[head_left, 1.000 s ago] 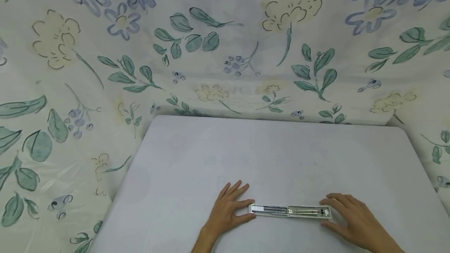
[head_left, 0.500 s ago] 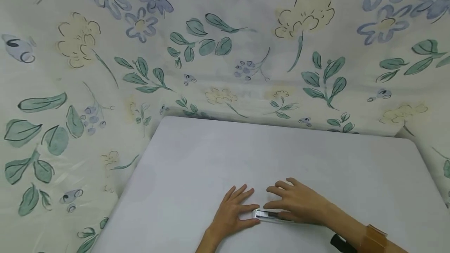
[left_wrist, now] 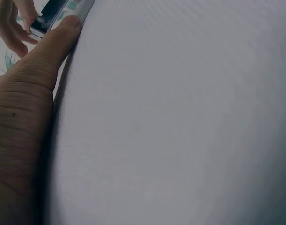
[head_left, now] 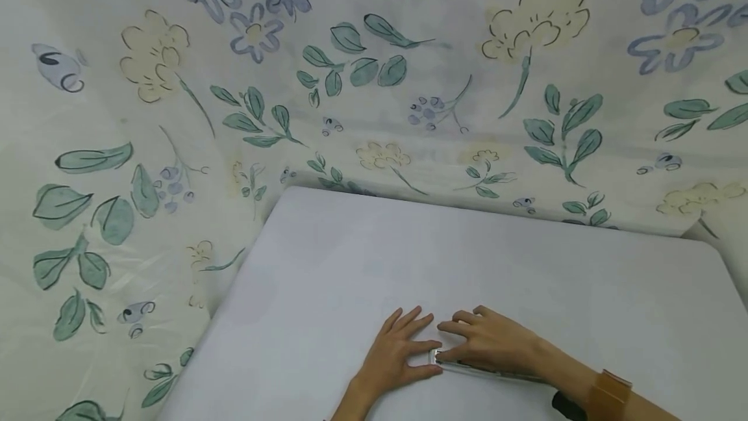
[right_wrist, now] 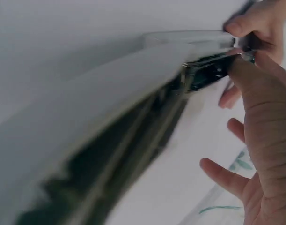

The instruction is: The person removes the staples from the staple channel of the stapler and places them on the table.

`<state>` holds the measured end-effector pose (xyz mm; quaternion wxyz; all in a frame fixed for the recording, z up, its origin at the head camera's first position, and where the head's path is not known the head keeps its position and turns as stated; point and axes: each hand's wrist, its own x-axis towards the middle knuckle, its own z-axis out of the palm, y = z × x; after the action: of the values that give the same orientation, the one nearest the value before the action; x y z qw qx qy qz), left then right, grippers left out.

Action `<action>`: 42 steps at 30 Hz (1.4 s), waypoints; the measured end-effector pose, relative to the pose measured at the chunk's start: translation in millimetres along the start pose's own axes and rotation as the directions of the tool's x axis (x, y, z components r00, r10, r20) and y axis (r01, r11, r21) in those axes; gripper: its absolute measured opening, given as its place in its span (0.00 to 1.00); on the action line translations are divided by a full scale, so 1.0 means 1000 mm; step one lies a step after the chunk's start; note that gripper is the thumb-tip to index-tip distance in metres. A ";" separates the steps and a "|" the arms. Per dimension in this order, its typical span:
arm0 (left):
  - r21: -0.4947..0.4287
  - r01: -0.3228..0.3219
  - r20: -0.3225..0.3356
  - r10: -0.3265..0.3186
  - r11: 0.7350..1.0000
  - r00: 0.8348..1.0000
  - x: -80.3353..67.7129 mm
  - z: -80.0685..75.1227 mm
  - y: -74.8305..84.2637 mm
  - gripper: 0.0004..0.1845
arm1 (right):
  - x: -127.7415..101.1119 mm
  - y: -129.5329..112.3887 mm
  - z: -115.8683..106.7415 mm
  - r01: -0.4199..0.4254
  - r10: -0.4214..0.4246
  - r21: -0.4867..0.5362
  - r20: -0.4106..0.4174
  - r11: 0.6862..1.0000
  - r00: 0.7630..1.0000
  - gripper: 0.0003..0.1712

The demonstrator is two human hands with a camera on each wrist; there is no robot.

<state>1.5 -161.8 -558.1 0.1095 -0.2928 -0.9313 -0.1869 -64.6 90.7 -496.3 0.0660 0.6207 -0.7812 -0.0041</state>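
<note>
A long clear plastic case (head_left: 497, 374) with dark and metal tools inside lies near the front edge of the white table (head_left: 467, 245). My left hand (head_left: 409, 346) rests flat on the table at the case's left end, its thumb (left_wrist: 61, 35) touching the end of the case (left_wrist: 63, 9). My right hand (head_left: 467, 342) lies across the case and hides most of it. Its fingers are spread straight over the table beyond the case. In the right wrist view the right thumb (right_wrist: 248, 70) presses on the left end of the case (right_wrist: 133, 117), beside the left thumb (right_wrist: 238, 26).
A floral cloth (head_left: 374, 83) with green leaves and blue and yellow flowers hangs behind and to the left of the table. A tan strap (head_left: 608, 395) with a dark mount sits on my right wrist. The table's left edge (head_left: 234, 304) runs diagonally.
My right hand has slid left from the case's right end, over the case, to its left end beside the left hand. The left hand has stayed put. The view shifted slightly.
</note>
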 end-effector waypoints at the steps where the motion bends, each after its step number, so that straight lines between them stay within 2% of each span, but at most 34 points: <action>1: 0.003 0.003 0.002 -0.003 1.000 1.000 0.000 -0.001 0.000 0.23 | -0.001 0.001 0.000 0.007 -0.007 -0.005 -0.008 1.000 1.000 0.22; 13: -0.015 0.026 0.018 -0.026 1.000 1.000 0.000 -0.004 0.000 0.23 | 0.000 0.004 -0.005 0.061 -0.061 -0.002 -0.014 0.998 0.998 0.17; 21: -0.028 0.025 0.022 -0.024 0.999 0.999 0.000 -0.003 0.000 0.23 | 0.008 0.003 -0.008 0.053 -0.054 0.021 0.057 0.998 0.997 0.26; 28: -0.034 0.027 0.027 -0.026 0.999 0.999 0.000 -0.004 0.000 0.23 | 0.014 0.003 -0.013 0.069 -0.068 -0.011 0.044 0.998 0.997 0.21; 36: -0.028 0.016 0.016 -0.016 0.999 1.000 0.000 -0.003 0.000 0.23 | 0.016 0.003 -0.016 0.079 -0.079 -0.006 0.057 0.997 0.995 0.23; 42: -0.031 0.029 0.033 -0.028 0.999 0.999 0.000 -0.003 0.001 0.24 | 0.017 0.005 -0.017 0.105 -0.102 -0.040 0.067 0.994 0.993 0.23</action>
<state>1.9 -162.2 -555.5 0.0872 -0.2840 -0.9341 -0.1981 -71.2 76.6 -477.6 0.0537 0.6583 -0.7495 -0.0444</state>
